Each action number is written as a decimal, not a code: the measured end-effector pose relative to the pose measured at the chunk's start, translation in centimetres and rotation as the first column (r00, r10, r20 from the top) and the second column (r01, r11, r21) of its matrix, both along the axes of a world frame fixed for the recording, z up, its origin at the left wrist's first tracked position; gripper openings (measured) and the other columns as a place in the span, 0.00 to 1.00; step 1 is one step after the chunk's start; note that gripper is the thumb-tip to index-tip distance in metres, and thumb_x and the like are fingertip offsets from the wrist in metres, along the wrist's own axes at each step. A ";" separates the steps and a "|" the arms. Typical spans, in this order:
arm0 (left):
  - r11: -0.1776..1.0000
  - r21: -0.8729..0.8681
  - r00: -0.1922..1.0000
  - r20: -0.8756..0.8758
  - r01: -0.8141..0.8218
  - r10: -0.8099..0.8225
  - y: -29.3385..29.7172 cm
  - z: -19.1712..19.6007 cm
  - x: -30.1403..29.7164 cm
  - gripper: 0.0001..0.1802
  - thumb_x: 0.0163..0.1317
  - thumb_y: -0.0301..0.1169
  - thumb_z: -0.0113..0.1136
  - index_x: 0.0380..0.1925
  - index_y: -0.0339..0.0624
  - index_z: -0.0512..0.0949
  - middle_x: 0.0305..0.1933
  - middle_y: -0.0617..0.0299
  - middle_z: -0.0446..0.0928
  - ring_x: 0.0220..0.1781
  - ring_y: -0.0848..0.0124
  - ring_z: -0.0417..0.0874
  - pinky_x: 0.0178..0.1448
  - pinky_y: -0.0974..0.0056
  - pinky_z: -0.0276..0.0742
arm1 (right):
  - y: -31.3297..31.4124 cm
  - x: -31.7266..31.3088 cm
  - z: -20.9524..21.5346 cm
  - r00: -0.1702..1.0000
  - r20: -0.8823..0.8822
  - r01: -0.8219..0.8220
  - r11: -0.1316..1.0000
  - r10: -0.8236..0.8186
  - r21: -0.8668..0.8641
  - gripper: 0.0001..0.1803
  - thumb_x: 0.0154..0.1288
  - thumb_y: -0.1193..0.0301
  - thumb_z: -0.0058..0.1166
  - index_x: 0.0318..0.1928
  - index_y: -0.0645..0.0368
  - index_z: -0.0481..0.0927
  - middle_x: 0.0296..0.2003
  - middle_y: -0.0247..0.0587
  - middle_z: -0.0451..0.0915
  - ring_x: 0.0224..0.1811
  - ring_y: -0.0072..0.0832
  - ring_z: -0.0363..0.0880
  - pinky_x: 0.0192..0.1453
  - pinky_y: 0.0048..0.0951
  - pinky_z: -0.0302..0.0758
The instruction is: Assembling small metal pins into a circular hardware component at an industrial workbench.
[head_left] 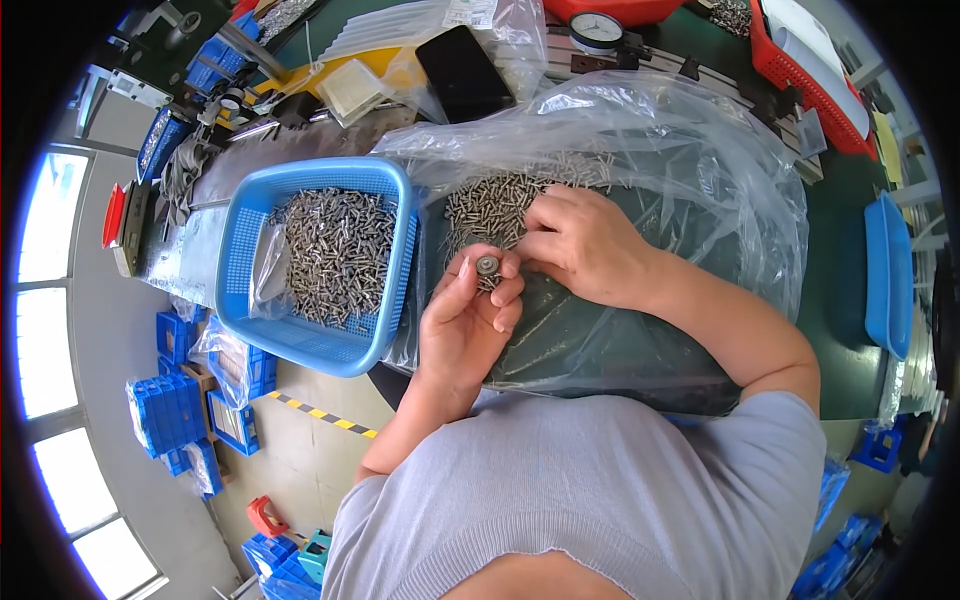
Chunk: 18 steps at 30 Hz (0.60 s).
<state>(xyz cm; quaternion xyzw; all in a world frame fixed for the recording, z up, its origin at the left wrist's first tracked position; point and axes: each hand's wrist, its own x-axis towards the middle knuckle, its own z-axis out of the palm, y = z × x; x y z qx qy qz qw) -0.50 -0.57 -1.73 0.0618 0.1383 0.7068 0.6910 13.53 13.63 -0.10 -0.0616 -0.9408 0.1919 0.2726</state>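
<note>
My left hand (462,330) is turned palm up with its fingers curled. Between thumb and fingertips it grips a small round metal part (487,266), and a few small metal pins (490,283) lie just below it in the same fingers. My right hand (585,248) is bent over the near right edge of a heap of small metal pins (485,205), close beside the left fingertips. Its fingers are drawn together, and whatever is between them is hidden. The heap rests on a clear plastic sheet (690,150) spread over the dark green tabletop.
A blue plastic basket (300,347) of similar pins (340,250) and a clear bag stands left of the heap. Behind lie a black phone (465,72) and a dial gauge (596,32). A red basket (815,85) and a blue tray (886,275) are at the right.
</note>
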 end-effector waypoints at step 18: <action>0.991 -0.122 0.969 -0.232 0.055 -0.082 -0.1 1.2 0.6 0.10 0.65 0.34 0.56 0.41 0.41 0.73 0.36 0.59 0.74 0.30 0.76 0.69 0.29 0.72 0.64 | -0.8 0.6 2.4 0.980 -0.108 -0.151 0.273 0.165 -0.950 0.02 0.61 0.79 0.55 0.35 0.64 0.78 0.35 0.32 0.75 0.38 0.19 0.74 0.45 0.21 0.71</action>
